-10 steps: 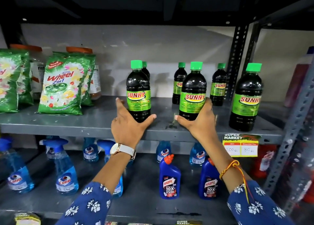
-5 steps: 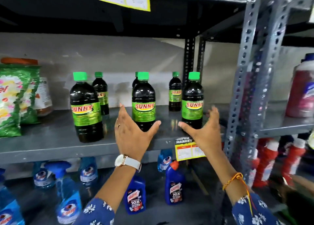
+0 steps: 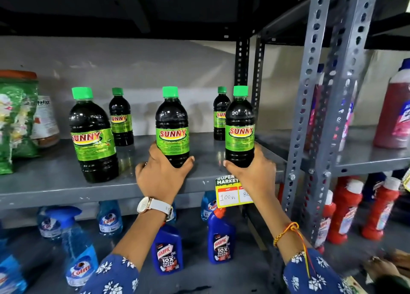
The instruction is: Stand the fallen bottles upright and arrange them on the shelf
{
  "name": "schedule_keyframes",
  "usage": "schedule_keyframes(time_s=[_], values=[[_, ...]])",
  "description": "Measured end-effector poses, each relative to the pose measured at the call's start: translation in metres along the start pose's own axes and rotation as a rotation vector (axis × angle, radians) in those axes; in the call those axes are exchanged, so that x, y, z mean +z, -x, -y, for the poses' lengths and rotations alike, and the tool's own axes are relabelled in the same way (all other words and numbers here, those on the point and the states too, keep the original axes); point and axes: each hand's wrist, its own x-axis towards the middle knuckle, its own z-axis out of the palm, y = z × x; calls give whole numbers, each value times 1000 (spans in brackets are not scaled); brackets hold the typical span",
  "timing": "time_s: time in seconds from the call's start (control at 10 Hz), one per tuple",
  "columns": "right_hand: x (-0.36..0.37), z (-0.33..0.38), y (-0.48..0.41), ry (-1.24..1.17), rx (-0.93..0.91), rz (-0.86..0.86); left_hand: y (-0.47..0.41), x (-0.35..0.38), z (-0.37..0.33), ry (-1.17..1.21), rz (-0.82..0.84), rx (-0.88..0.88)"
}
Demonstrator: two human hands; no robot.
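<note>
Head | left hand (image 3: 162,178) now grips middle bottle (image 3: 172,127) | right hand (image 3: 255,176) grips right bottle (image 3: 240,127)

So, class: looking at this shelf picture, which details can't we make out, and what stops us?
- Second price on the yellow price tag: right hand covers it.
- Green detergent pouch: cut off by the left edge.
- Rear right bottle: label partly behind the front right bottle.

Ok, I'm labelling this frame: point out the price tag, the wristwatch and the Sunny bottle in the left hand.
price tag (image 3: 228,193): head view, white price box.
wristwatch (image 3: 144,205): head view, dial.
Sunny bottle (image 3: 172,136): head view, green label.
</note>
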Motion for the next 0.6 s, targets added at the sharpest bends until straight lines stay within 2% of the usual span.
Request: schedule_keyframes(time_s=[0.3, 0.5, 0.6], values=[[-2, -1, 2, -14, 10, 43, 2, -5, -2, 16, 3, -12], [-5, 1, 2, -84, 27, 94, -1, -13, 4, 112, 91, -24], [-11, 3, 14, -159, -73, -178, 4, -29, 17, 312, 110, 8]])
